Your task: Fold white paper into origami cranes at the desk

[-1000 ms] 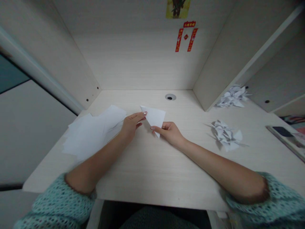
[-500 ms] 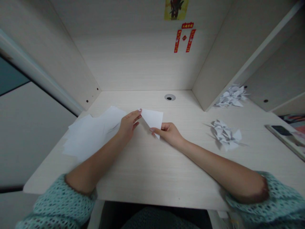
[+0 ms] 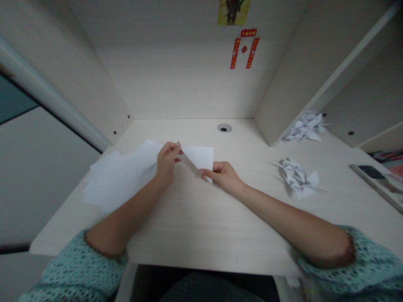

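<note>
A white sheet of paper (image 3: 201, 156), folded on a slant along its near side, is held between my two hands just above the desk. My left hand (image 3: 167, 161) pinches its left corner between thumb and fingers. At the lower right, my right hand (image 3: 225, 174) grips the near edge, thumb on top and fingers partly hidden behind. Left of my left hand lies a spread pile of white paper sheets (image 3: 116, 180), partly covered by my left forearm.
Folded white paper pieces (image 3: 299, 178) lie in a cluster on the right of the desk (image 3: 201, 235). More folded paper (image 3: 307, 126) is behind, beside the upright panel (image 3: 292, 71). A phone-like flat object (image 3: 378, 180) rests at the far right. A round cable hole (image 3: 224, 128) is at the back.
My left hand has moved slightly left and its fingers have curled more around the paper's corner. The sheet has shifted a little; my right hand stays nearly in place.
</note>
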`<state>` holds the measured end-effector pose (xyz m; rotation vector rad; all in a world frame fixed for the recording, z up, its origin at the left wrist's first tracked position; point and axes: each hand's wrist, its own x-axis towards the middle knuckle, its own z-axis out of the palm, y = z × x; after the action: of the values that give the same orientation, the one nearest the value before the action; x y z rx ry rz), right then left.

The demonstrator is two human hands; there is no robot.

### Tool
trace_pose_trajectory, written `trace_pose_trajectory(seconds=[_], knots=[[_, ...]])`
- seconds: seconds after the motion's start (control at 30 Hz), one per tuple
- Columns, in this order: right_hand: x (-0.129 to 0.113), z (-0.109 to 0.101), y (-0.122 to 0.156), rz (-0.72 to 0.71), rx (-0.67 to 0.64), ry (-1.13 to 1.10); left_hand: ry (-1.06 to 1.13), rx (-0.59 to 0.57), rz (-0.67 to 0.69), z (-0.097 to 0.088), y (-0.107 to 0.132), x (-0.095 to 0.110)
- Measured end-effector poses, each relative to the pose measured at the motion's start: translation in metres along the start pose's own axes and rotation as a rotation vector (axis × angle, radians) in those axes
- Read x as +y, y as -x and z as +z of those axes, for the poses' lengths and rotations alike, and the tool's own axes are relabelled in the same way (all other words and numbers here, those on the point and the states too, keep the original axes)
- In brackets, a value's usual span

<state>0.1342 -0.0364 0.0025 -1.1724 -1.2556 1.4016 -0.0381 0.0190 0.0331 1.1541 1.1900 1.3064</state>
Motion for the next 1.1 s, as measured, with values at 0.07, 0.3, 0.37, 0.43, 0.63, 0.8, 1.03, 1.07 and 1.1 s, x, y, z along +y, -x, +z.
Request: trace_pose_trajectory(seconds=[0.07, 0.3, 0.37, 0.43, 0.63, 0.8, 1.03, 1.07, 1.1], knots=[[0.001, 0.000, 0.000, 0.009, 0.001, 0.004, -0.006, -0.005, -0.017, 0.000, 0.000, -0.001], [0.004, -0.001, -0.002, 0.021, 0.019, -0.014, 0.138, 0.195, -0.131, -0.007, -0.013, 0.001], [0.004, -0.002, -0.003, 0.010, 0.041, -0.053, 0.159, 0.173, -0.128, -0.007, -0.014, 0.000], [0.005, -0.004, -0.005, -0.008, 0.070, -0.101, 0.151, 0.091, -0.096, -0.005, -0.010, -0.003], [0.006, -0.006, -0.007, -0.042, 0.062, -0.154, -0.166, -0.272, 0.028, 0.006, 0.009, -0.010], [0.007, -0.007, -0.007, -0.048, 0.054, -0.134, -0.254, -0.268, 0.069, 0.006, 0.013, -0.011], [0.011, -0.010, -0.009, -0.055, 0.049, -0.114, -0.246, -0.271, 0.116, 0.006, 0.012, -0.014], [0.011, -0.010, -0.009, -0.053, 0.052, -0.118, -0.250, -0.284, 0.127, 0.006, 0.012, -0.014], [0.011, -0.010, -0.009, -0.053, 0.052, -0.120, -0.260, -0.301, 0.140, 0.006, 0.013, -0.015]])
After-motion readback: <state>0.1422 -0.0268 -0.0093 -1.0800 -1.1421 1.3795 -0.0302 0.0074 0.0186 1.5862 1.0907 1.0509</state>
